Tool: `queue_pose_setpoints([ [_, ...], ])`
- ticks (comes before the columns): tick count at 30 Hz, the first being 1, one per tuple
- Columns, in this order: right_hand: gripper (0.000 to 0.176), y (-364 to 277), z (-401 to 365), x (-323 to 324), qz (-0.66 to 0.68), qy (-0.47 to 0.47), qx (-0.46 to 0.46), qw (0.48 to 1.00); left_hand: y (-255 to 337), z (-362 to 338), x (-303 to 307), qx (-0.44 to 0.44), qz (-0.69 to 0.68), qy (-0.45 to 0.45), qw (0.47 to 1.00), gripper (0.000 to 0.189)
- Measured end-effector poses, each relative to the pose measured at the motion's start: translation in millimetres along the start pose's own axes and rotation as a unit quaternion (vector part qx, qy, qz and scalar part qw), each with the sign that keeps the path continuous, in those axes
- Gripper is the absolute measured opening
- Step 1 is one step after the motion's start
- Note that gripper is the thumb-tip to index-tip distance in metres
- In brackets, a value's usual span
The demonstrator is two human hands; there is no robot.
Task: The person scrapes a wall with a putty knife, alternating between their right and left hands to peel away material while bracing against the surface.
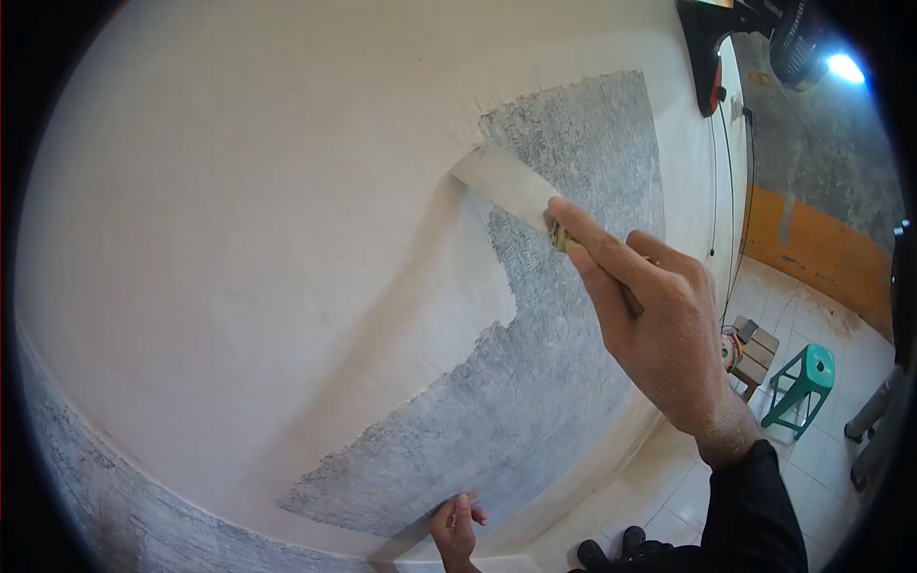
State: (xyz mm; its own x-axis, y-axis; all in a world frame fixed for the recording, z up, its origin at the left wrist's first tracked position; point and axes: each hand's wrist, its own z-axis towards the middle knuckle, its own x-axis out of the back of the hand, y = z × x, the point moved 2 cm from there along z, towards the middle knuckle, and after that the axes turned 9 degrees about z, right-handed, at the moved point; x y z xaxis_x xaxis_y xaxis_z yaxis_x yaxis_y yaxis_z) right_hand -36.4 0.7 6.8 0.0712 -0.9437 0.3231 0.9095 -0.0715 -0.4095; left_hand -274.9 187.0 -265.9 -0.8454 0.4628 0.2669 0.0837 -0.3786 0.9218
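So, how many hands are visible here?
2: the right hand, right of centre, grips the scraper; the left hand is near the lower edge of the grey patch. Another person's legs show at far right; that person's hands may be hidden.

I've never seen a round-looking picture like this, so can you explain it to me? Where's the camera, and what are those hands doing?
There's no machine doing the work here, just a person with bare hands. The camera sits on their head and looks forward and down. The big pale thing is a wall, with a rough grey patch on it. The right hand holds a flat, wide scraper at the patch's edge. The left hand is lower down; I can't tell if it holds anything. Off to the side, a green stool stands on the floor.
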Motion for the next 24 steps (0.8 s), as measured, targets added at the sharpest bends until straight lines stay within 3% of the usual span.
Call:
queue_pose_setpoints([
  [7,0.032,-9.0,17.6,10.2,-0.027,0.025,0.028,0.999,-2.0,-0.1,1.6,0.020,-0.021,-0.003,1.000,0.035],
  [8,0.030,-2.2,16.7,9.1,0.029,0.006,0.014,0.999,-0.4,2.9,1.2,0.018,-0.021,-0.007,1.000,0.036],
  [11,0.030,3.4,-0.4,4.1,0.004,-0.001,-0.003,1.000,0.6,0.6,-1.2,0.020,-0.030,-0.008,0.999,0.036],
  [14,0.030,-10.4,36.9,-1.4,0.026,0.044,0.064,0.997,2.4,0.2,0.5,-0.004,-0.019,-0.018,1.000,0.037],
  [17,0.031,-11.6,1.5,2.8,-0.007,-0.025,0.006,1.000,2.5,-0.6,5.1,-0.007,-0.018,-0.021,1.000,0.036],
  [23,0.029,-11.9,5.6,7.2,0.020,0.003,-0.012,1.000,-3.8,-1.2,8.8,-0.017,-0.020,-0.047,0.999,0.035],
  [24,0.029,2.2,-5.1,-3.6,0.007,0.007,0.039,0.999,-5.6,-3.8,11.0,-0.011,-0.031,-0.047,0.998,0.034],
])
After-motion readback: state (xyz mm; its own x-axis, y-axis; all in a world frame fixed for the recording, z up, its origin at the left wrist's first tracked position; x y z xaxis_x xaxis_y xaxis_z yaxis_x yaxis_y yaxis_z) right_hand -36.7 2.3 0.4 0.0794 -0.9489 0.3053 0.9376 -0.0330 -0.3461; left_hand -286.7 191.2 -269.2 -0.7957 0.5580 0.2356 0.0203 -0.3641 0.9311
